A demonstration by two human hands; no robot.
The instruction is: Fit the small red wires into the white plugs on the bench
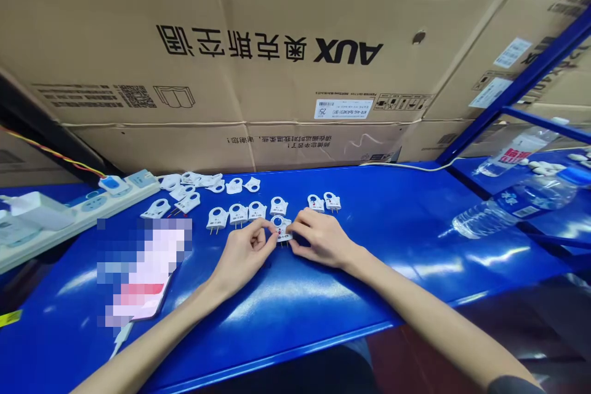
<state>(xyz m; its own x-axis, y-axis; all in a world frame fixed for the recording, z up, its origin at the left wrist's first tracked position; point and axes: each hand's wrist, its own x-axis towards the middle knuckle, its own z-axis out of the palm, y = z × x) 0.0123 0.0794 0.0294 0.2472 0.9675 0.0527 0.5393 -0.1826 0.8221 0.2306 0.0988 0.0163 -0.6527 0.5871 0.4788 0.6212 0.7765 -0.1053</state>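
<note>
1. With the white plug (283,234) as the dial's centre, it is at the fingertips above or on the table (323,301), pins (284,244) toward 6 o'clock; whether it rests on the surface, I cannot tell. The left hand (242,253) pinches its 8 o'clock side between thumb and finger, the right hand (323,239) its 3 o'clock side; both hands are nearly closed, with the other fingers curled.
2. A fingertip grip on so small a body could slip: uneven pressure would probably twist it free and send it skidding across the glossy top.
3. Too hard a squeeze might bend the pins or strain the thin looped end.
4. Another plug (279,206) is just beyond at 12 o'clock; a push that way could knock it askew.
5. The pair of plugs (316,202) at 2 o'clock is near the right knuckles, so an outward sweep might scatter it.
6. The row of three plugs (238,214) at 9 to 10 o'clock runs toward the loose white pieces (196,180); their likeness invites a mix-up.
7. At 8 o'clock, the left forearm (184,314) could catch the phone (152,265) or its cable (122,338) if drawn sideways.
</note>
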